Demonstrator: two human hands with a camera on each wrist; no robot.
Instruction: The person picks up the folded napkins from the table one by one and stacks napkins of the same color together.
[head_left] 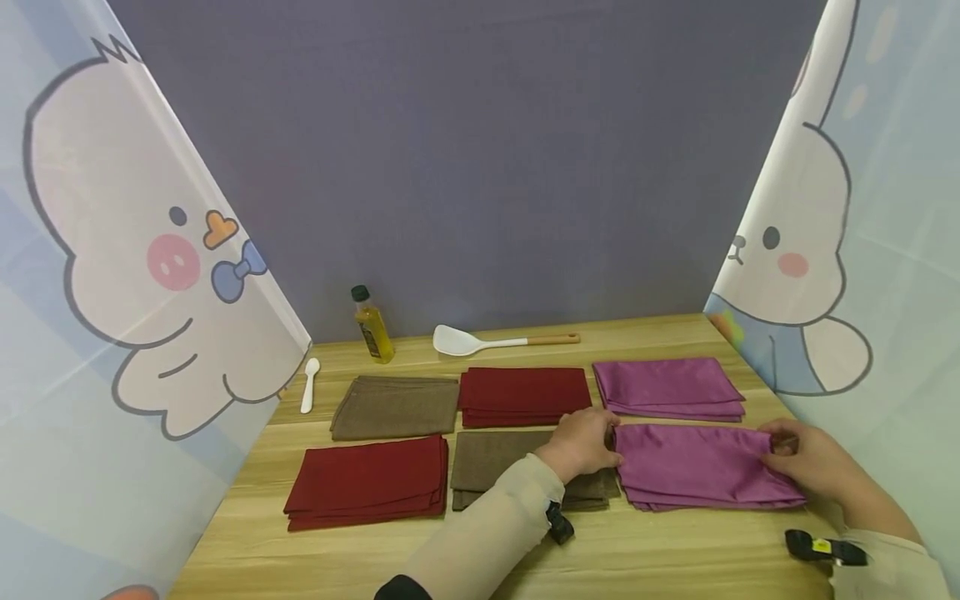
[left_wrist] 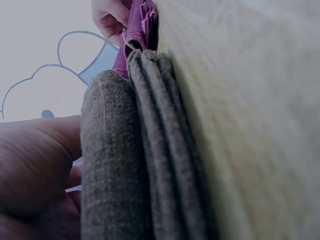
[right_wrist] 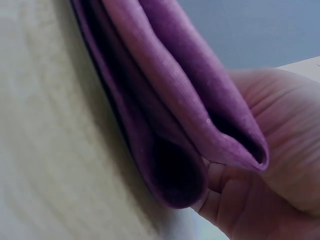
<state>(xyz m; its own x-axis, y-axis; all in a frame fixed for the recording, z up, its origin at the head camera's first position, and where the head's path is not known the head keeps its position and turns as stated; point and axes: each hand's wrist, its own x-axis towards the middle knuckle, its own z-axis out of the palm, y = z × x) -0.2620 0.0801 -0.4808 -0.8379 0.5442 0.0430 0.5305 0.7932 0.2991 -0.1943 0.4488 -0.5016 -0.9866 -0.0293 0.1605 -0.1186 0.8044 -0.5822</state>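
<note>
A folded purple satin cloth [head_left: 693, 467] lies at the front right of the table. My left hand [head_left: 581, 442] reaches over a folded brown cloth [head_left: 491, 462] and pinches the purple cloth's left edge. At the opposite edge, my right hand [head_left: 813, 462] holds the same cloth between thumb and fingers. The right wrist view shows the layered, looped folds of the purple cloth [right_wrist: 165, 90] beside the palm. In the left wrist view, the thick folds of the brown cloth [left_wrist: 112, 160] hide most of the left fingers.
Behind lie another purple cloth [head_left: 663, 383], a red cloth [head_left: 525, 392] and a brown cloth [head_left: 397, 408]. A second red cloth [head_left: 367, 479] is at front left. Farther back are a white spatula [head_left: 457, 342], an oil bottle [head_left: 373, 329] and a white spoon [head_left: 309, 383].
</note>
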